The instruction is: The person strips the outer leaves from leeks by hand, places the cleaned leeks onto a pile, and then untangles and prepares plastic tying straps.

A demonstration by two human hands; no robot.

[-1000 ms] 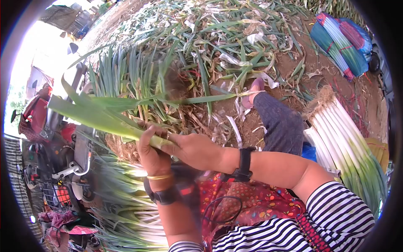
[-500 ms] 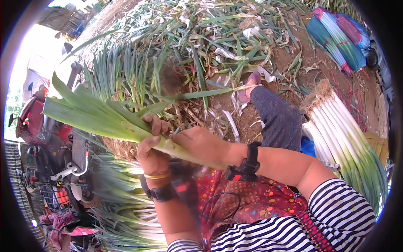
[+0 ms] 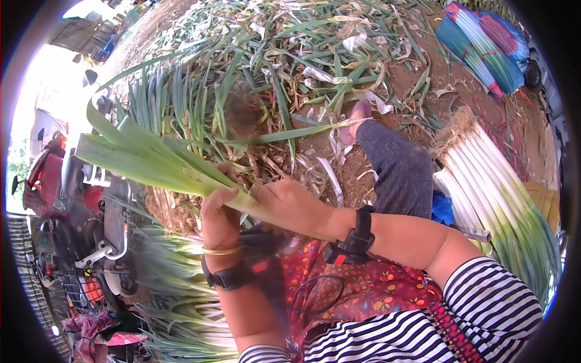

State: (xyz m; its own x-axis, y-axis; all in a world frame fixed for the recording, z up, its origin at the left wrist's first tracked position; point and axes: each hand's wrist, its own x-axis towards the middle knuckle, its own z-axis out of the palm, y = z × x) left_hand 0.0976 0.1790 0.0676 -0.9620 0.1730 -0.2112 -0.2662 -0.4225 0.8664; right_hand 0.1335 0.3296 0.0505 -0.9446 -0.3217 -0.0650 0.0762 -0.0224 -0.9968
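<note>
A single leek (image 3: 157, 162) lies slantwise across both hands, its broad green leaves fanned out to the upper left and its pale stalk running to the lower right. My left hand (image 3: 219, 219) is closed round it where the leaves join the stalk, the thumb on the near side and the other fingers mostly hidden behind. Just to the right, my right hand (image 3: 290, 202) grips the stalk with curled fingers. The far end of the stalk passes beneath my right wrist. Both wrists wear black straps.
Trimmed leeks (image 3: 484, 181) lie stacked at the right, roots up. Untrimmed leeks (image 3: 181, 290) are piled at lower left, with more leeks (image 3: 181, 100) beyond. Leaf scraps (image 3: 315, 54) cover the ground ahead. Wrapped bundles (image 3: 484, 51) lie upper right; parked scooters (image 3: 78, 199) stand left.
The leek's leafy end has shifted slightly right and down. My left hand's fingers, earlier visible over the leek, are now mostly behind it. My right hand stays nearly in place.
</note>
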